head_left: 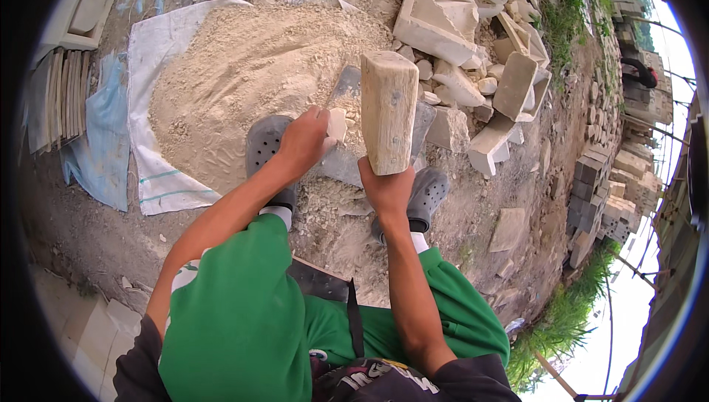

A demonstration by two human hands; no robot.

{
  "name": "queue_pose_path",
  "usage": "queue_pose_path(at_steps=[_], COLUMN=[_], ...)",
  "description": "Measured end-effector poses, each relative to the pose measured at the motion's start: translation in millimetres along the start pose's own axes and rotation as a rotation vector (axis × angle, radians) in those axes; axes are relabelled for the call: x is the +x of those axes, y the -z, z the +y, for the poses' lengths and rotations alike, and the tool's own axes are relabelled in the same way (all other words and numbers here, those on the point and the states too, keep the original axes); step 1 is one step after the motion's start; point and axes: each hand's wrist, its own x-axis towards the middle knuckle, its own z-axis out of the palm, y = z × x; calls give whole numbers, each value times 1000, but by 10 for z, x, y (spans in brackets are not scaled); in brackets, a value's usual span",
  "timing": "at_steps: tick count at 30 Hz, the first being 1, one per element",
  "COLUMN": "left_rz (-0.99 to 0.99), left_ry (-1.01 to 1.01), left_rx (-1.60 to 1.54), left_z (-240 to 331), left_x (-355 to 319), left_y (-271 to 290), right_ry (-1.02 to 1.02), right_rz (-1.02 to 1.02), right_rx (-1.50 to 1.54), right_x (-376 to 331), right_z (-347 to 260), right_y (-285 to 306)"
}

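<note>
My right hand (389,189) is closed around the base of a thick wooden mallet (389,110), whose blocky, worn head is raised toward me. My left hand (304,142) pinches a small pale chunk of broken block (337,124). That chunk is just above or on a flat grey slab (341,169) between my feet; whether it touches cannot be made out. Pale crumbs and powder lie on the slab. Part of the slab is hidden behind the mallet and my right hand.
A heap of pale crushed powder (258,70) covers a white woven sack (151,55) to the left. Broken pale hollow blocks (439,22) pile up at the far right. My feet in grey clogs (264,143) flank the slab. Stacked thin boards (59,99) stand far left.
</note>
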Motion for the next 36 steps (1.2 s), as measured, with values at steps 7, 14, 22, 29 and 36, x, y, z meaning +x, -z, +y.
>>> queue_pose_path(at_steps=[7, 14, 22, 29, 36], left_rz=[-17, 18, 20, 8, 23], left_ry=[48, -23, 18, -18, -18], left_rx=[40, 20, 2, 2, 39], left_z=[-39, -11, -77, 48, -11], left_x=[11, 0, -4, 15, -15], left_y=[-22, 7, -38, 15, 2], right_ry=[-301, -24, -299, -231, -192], right_rz=[-196, 40, -161, -100, -119], right_rx=[-329, 219, -186, -317, -133], right_x=[-25, -191, -25, -127, -11], right_z=[245, 223, 54, 543, 61], right_y=[-95, -117, 81, -313, 7])
